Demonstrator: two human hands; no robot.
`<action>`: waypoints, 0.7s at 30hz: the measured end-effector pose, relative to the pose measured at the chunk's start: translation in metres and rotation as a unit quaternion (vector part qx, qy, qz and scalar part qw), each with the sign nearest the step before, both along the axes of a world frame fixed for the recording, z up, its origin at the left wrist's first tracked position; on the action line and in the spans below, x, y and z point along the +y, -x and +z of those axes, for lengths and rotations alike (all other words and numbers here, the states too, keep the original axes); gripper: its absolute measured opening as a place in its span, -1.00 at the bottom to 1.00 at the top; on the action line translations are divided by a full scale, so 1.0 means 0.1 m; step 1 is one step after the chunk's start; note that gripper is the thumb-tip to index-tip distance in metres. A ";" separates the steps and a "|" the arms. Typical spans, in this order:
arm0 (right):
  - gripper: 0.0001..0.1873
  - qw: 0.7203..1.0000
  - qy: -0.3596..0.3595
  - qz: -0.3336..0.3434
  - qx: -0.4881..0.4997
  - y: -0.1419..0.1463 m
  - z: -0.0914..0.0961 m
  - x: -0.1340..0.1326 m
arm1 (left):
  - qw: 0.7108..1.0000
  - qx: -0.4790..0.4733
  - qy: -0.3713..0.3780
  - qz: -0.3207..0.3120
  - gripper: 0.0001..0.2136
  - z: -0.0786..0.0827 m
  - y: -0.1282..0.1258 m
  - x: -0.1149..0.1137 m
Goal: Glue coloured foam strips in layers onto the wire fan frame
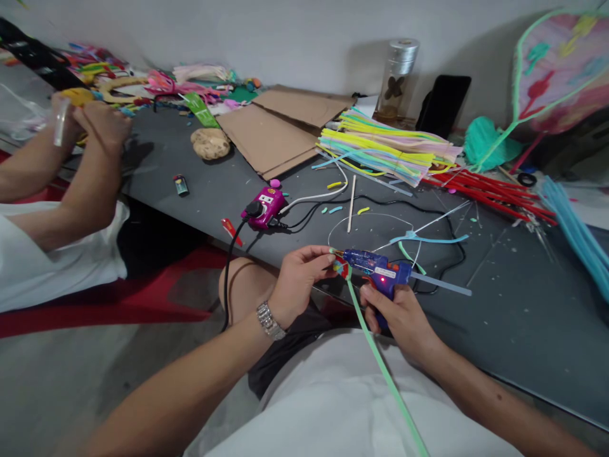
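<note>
My right hand [402,320] is wrapped around the handle of a blue hot glue gun [373,265] with a lit red light. A clear glue stick [442,283] sticks out of its back end. My left hand [304,279], a metal watch [270,320] on its wrist, pinches a small red, yellow and blue craft piece [340,266] close to the gun's nozzle; the fingers hide part of it. From that piece a long light green fuzzy stem [375,349] runs down over my lap. Whether the nozzle touches the piece I cannot tell.
A purple power socket [264,208] with black cords lies left of my hands. Farther back are cardboard sheets [280,130], bundled fuzzy stems [380,146], a glass bottle [397,79] and a phone [442,105]. At left, another person's hands [95,120] hold something yellow.
</note>
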State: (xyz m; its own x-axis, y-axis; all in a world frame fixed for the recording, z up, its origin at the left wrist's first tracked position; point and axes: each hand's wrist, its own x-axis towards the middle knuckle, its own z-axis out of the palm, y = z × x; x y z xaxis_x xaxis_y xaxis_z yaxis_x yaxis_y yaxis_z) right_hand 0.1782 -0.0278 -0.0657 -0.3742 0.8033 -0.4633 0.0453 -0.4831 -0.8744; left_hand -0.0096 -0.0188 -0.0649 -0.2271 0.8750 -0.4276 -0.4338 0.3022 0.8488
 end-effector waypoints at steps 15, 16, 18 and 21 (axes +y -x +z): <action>-0.55 0.994 -0.068 -0.067 0.044 -0.08 0.09 -0.02 | 1.000 0.010 0.003 -0.005 -0.63 0.02 0.04 0.02; -0.57 0.993 -0.082 -0.071 0.045 -0.11 0.11 -0.01 | 1.000 0.010 0.001 -0.005 -0.63 0.02 0.06 0.03; -0.59 0.991 -0.104 -0.072 0.041 -0.17 0.15 0.01 | 1.000 0.011 -0.004 -0.007 -0.65 0.03 0.07 0.05; -0.60 0.988 -0.129 -0.077 0.017 -0.27 0.18 0.03 | 1.000 0.018 -0.009 -0.016 -0.67 0.03 0.10 0.07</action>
State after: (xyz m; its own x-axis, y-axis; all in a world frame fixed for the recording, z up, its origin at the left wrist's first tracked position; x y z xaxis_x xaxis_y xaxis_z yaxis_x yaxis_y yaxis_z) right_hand 0.2050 -0.0247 -0.0479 -0.2496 0.9419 -0.2247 -0.0428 -0.2425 -0.9692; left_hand -0.0197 -0.0117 -0.0617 -0.2139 0.8898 -0.4031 -0.3936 0.2991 0.8692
